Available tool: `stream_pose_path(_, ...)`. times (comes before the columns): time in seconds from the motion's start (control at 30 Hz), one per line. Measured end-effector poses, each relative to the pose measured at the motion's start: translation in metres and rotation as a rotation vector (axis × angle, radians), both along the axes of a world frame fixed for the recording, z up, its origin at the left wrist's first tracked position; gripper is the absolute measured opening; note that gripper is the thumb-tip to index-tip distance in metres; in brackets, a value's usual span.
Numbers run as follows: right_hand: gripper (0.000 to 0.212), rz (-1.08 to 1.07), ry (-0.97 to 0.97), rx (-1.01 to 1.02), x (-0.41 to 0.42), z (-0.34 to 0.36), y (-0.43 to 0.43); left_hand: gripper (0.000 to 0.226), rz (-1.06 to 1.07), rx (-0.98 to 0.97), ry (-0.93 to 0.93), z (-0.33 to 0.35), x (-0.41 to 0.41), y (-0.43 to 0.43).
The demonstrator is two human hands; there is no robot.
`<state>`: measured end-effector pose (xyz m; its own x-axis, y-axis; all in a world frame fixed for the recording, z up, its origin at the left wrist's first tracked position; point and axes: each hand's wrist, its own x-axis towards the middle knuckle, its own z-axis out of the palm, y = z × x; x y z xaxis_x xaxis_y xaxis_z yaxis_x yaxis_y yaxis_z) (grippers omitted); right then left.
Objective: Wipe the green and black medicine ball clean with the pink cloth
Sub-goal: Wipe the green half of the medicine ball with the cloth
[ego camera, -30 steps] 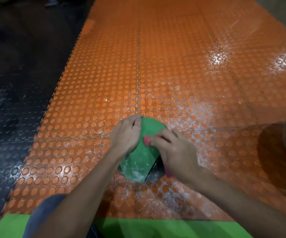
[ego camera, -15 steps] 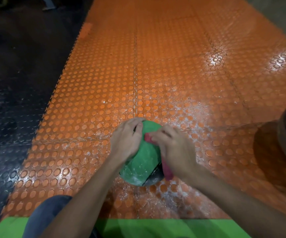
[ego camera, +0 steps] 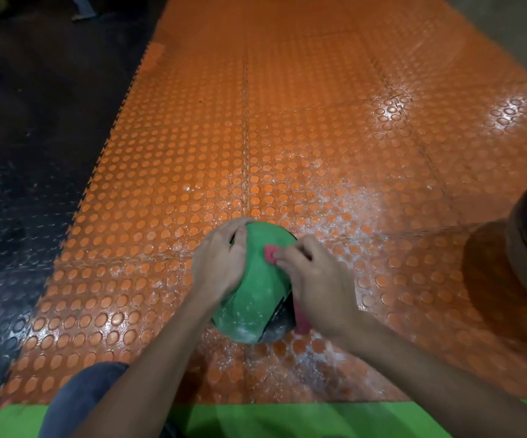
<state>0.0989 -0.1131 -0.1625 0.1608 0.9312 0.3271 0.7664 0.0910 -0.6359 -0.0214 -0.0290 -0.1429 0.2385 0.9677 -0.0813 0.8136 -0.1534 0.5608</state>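
Cloth (ego camera: pixel 269 255) higher on green ball (ego camera: pixel 255 298)

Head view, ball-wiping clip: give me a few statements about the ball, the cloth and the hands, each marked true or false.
1. The left hand holds the medicine ball on its left side. True.
2. The pink cloth lies loose on the floor, away from both hands. False: the right hand grips it against the ball.
3. White powdery residue shows on the ball's green surface. True.
4. The ball sits on black matting. False: it sits on the orange studded matting.
5. The ball is green all over. False: a black section shows at its lower right.
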Motion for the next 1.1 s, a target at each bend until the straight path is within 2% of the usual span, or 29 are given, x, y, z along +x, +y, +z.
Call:
stream_pose_path(0.1, 0.019, -0.146, -0.004, -0.18, 0.025, -0.002, 0.047, 0.036, 0.075, 0.009, -0.046, -0.005, 0.0, -0.001)
stream_pose_path(0.2, 0.014, -0.145, 0.052, -0.334, 0.037, -0.005, 0.054, 0.035, 0.137, -0.029, -0.089, -0.009, -0.002, 0.002)
stream_pose_path(0.3, 0.023, -0.123, -0.027, -0.119, 0.012, -0.003, 0.012, 0.036, 0.203, -0.128, -0.142, -0.012, -0.01, 0.014)
stream_pose_path(0.4, 0.031, 0.031, -0.014, 0.041, -0.012, -0.002, -0.019, 0.038, 0.274, -0.181, -0.211, -0.012, -0.015, 0.021)
stream_pose_path(0.47, 0.035, 0.008, -0.013, 0.05, -0.006, 0.0, -0.007, 0.042, 0.317, -0.201, -0.217, -0.016, -0.017, 0.021)
stream_pose_path(0.53, 0.04, -0.019, -0.057, -0.009, 0.003, 0.004, 0.015, 0.056, 0.334, -0.213, -0.216, -0.02, -0.02, 0.017)
stream_pose_path(0.6, 0.037, -0.017, -0.109, -0.097, 0.016, 0.01, 0.039, 0.074, 0.321, -0.237, -0.159, -0.02, -0.027, 0.011)
stream_pose_path(0.63, 0.033, -0.008, -0.116, -0.134, 0.022, 0.013, 0.049, 0.074, 0.304, -0.25, -0.109, -0.017, -0.032, 0.007)
stream_pose_path(0.73, 0.026, -0.021, -0.121, -0.149, 0.033, 0.025, 0.066, 0.057, 0.198, -0.191, 0.004, 0.001, -0.035, 0.005)
stream_pose_path(0.87, 0.021, -0.117, -0.049, -0.094, 0.047, 0.036, 0.068, 0.053, -0.061, 0.044, 0.028, 0.014, -0.006, 0.02)
stream_pose_path(0.97, 0.018, -0.183, 0.003, -0.085, 0.061, 0.036, 0.06, 0.05, -0.19, 0.048, 0.081, 0.004, 0.02, 0.018)
stream_pose_path(1.1, 0.018, -0.265, 0.086, -0.126, 0.08, 0.024, 0.041, 0.044, -0.02, 0.042, 0.024, -0.007, 0.032, 0.012)
